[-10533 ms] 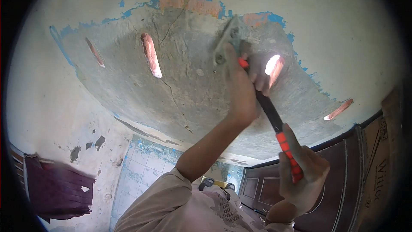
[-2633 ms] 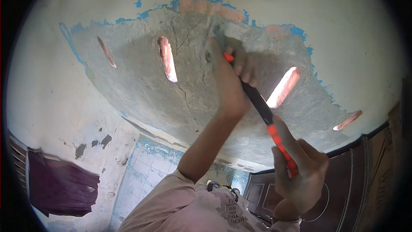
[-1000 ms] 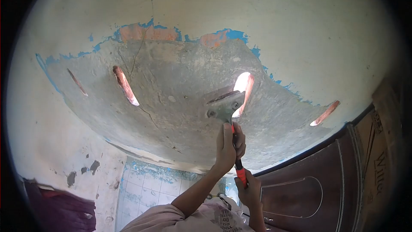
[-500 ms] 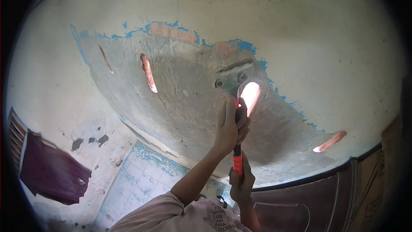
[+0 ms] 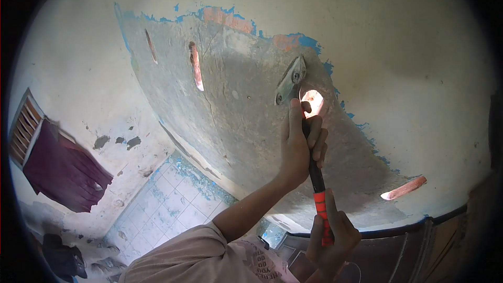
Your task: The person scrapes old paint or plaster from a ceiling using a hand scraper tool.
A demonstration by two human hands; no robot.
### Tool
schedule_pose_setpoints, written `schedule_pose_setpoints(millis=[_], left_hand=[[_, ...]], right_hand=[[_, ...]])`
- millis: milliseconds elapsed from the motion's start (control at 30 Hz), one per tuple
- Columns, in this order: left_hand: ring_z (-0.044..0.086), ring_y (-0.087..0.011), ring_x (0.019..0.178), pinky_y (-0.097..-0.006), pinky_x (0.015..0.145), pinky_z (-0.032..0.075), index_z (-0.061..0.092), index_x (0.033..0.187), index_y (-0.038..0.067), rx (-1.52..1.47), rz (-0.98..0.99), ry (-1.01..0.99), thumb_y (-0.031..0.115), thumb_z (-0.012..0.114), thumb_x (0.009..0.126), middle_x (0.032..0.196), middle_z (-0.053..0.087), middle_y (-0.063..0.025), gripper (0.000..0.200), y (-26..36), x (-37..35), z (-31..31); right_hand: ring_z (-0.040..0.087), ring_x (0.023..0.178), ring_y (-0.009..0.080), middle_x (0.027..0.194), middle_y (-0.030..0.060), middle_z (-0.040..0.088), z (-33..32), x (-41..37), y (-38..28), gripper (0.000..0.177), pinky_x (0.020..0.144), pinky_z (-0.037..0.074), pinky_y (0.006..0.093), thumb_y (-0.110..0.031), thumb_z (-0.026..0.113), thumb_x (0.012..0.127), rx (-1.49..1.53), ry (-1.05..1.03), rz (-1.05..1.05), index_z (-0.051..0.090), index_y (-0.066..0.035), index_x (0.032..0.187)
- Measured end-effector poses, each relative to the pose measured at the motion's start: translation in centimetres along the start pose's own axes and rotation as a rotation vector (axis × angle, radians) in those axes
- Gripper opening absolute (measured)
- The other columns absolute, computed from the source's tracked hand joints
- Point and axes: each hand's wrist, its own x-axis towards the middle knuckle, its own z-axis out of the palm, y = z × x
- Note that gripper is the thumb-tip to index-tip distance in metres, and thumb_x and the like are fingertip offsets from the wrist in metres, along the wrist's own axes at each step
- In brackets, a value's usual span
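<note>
A wall scraper (image 5: 291,80) with a wide, two-screw metal head lies tilted against the bare grey patch (image 5: 251,110) of wall. My left hand (image 5: 301,147) is wrapped round its black shaft just below the head, thumb pointing up along it. Lower down, my right hand (image 5: 335,230) grips the red and black handle (image 5: 320,207). Close beside the head is a bright slot (image 5: 313,102) in the wall, partly covered by the hand and tool. Whether the blade edge touches the plaster is hard to tell.
Ragged blue paint (image 5: 309,44) edges the grey patch. More slots open on the left (image 5: 196,65) and at lower right (image 5: 403,187). A purple curtain (image 5: 68,167) hangs at a slatted window (image 5: 26,126). White tiles (image 5: 173,194) cover part of the lower wall. Brown panelling (image 5: 382,257) stands lower right.
The scraper head has swung from nearly level to steeply tilted, its right end up. The handle's lower end and my right hand have moved right and down. The whole view has shifted somewhat.
</note>
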Motion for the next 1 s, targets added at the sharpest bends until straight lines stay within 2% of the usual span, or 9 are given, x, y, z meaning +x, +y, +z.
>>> schedule_pose_setpoints(millis=[200, 267, 467, 567, 600, 700, 800, 900, 1000], left_hand=[[0.032, -0.0048, 0.039, -0.0217, 0.030, 0.027, 0.045, 0.099, 0.015, 0.028, -0.005, 0.225, 0.053, 0.045, 0.105, 0.058, 0.032, 0.0061, 0.039, 1.5, 0.7, 0.0], [0.031, -0.0052, 0.039, -0.0219, 0.030, 0.027, 0.044, 0.100, 0.013, -0.012, 0.011, 0.180, 0.053, 0.045, 0.105, 0.057, 0.032, 0.0061, 0.040, 0.9, 0.3, 0.2], [0.031, -0.0056, 0.039, -0.0216, 0.031, 0.027, 0.045, 0.104, 0.012, -0.049, 0.001, 0.116, 0.051, 0.046, 0.105, 0.056, 0.031, 0.0067, 0.039, 0.2, -0.5, 1.4], [0.031, -0.0052, 0.039, -0.0210, 0.031, 0.027, 0.046, 0.104, 0.013, -0.016, 0.048, 0.169, 0.050, 0.047, 0.105, 0.056, 0.031, 0.0069, 0.037, 1.3, 0.9, 0.8], [0.032, -0.0048, 0.039, -0.0210, 0.031, 0.026, 0.046, 0.101, 0.014, -0.046, 0.064, 0.067, 0.049, 0.047, 0.105, 0.057, 0.032, 0.0067, 0.036, 1.3, 1.3, 0.2], [0.033, -0.0053, 0.039, -0.0210, 0.031, 0.026, 0.046, 0.099, 0.014, -0.026, 0.043, 0.159, 0.048, 0.046, 0.106, 0.057, 0.033, 0.0059, 0.035, 1.0, 1.0, 0.8], [0.032, -0.0068, 0.040, -0.0225, 0.032, 0.030, 0.043, 0.096, 0.016, -0.072, -0.003, 0.071, 0.049, 0.042, 0.107, 0.057, 0.031, 0.0051, 0.035, -0.1, 0.3, 1.5], [0.031, -0.0073, 0.040, -0.0233, 0.032, 0.031, 0.043, 0.095, 0.017, -0.077, -0.034, 0.072, 0.050, 0.039, 0.108, 0.057, 0.031, 0.0049, 0.035, 0.5, -0.1, 1.8], [0.031, -0.0075, 0.040, -0.0231, 0.032, 0.030, 0.042, 0.094, 0.017, -0.124, -0.047, 0.082, 0.050, 0.040, 0.107, 0.059, 0.032, 0.0050, 0.036, 1.6, 0.7, 0.9]], right_hand=[[0.053, 0.045, 0.0166, 0.057, 0.0080, 0.052, 1.1, 1.4, 0.7, 0.053, 0.043, 0.038, 0.0328, -0.003, 0.065, 0.086, 0.104, 0.002, -0.123, 0.061, -0.003, 0.138], [0.053, 0.046, 0.0174, 0.058, 0.0084, 0.053, 1.0, 1.6, 0.5, 0.053, 0.043, 0.039, 0.0332, -0.002, 0.064, 0.086, 0.112, -0.005, -0.139, 0.060, -0.003, 0.139], [0.056, 0.052, 0.0183, 0.068, 0.0131, 0.061, -2.1, 0.8, 0.0, 0.047, 0.050, 0.040, 0.0308, -0.002, 0.061, 0.089, 0.104, -0.088, 0.001, 0.061, 0.000, 0.136], [0.052, 0.046, 0.0169, 0.060, 0.0081, 0.053, 0.0, 1.9, 0.7, 0.058, 0.044, 0.038, 0.0337, 0.001, 0.065, 0.085, 0.098, -0.012, -0.167, 0.057, -0.005, 0.142], [0.052, 0.046, 0.0169, 0.061, 0.0089, 0.054, -0.1, 2.0, 0.3, 0.057, 0.045, 0.039, 0.0331, 0.001, 0.065, 0.085, 0.095, -0.028, -0.154, 0.058, -0.004, 0.141], [0.051, 0.046, 0.0168, 0.059, 0.0085, 0.053, -0.5, 2.1, 0.7, 0.057, 0.044, 0.039, 0.0330, 0.001, 0.065, 0.084, 0.124, -0.002, -0.176, 0.059, -0.004, 0.141], [0.050, 0.052, 0.0136, 0.063, 0.0108, 0.056, -2.4, 1.4, 0.2, 0.046, 0.050, 0.038, 0.0284, 0.000, 0.060, 0.087, 0.091, -0.022, -0.054, 0.063, 0.003, 0.133], [0.049, 0.052, 0.0117, 0.061, 0.0095, 0.055, -2.7, 1.6, -0.9, 0.045, 0.050, 0.036, 0.0268, 0.000, 0.061, 0.087, 0.022, -0.018, -0.083, 0.063, 0.005, 0.132], [0.050, 0.046, 0.0153, 0.058, 0.0087, 0.054, -1.8, 2.6, -1.9, 0.050, 0.046, 0.039, 0.0304, 0.000, 0.066, 0.085, 0.052, -0.040, -0.078, 0.062, -0.001, 0.135]])
